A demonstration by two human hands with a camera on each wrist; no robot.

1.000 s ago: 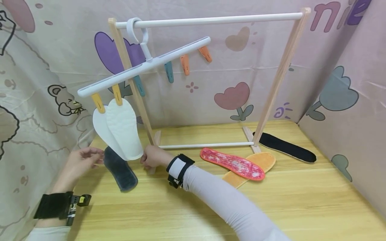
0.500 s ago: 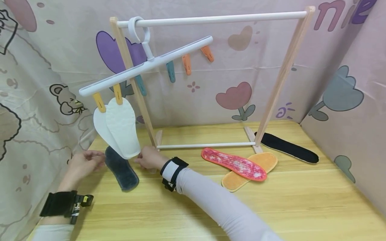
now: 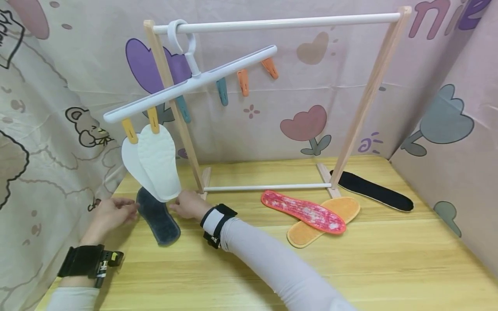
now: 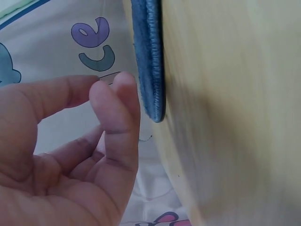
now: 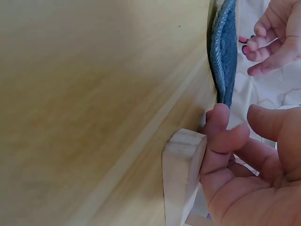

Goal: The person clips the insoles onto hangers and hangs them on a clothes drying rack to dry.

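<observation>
place: fabric-walled work corner, room unclear | signs: cartoon-print cloth (image 3: 218, 142), wood-grain table (image 3: 389, 259)

The table (image 3: 249, 268) bears a rack (image 3: 368, 99), blue insole (image 3: 158, 220), black insole (image 3: 375, 191), orange insole (image 3: 304, 235) and, apparently, the red insole's end (image 3: 272, 198).

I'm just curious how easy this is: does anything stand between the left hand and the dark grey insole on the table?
Nothing visible does: the left hand is close beside the dark grey insole. The hanging white insoles are not between them.
</observation>
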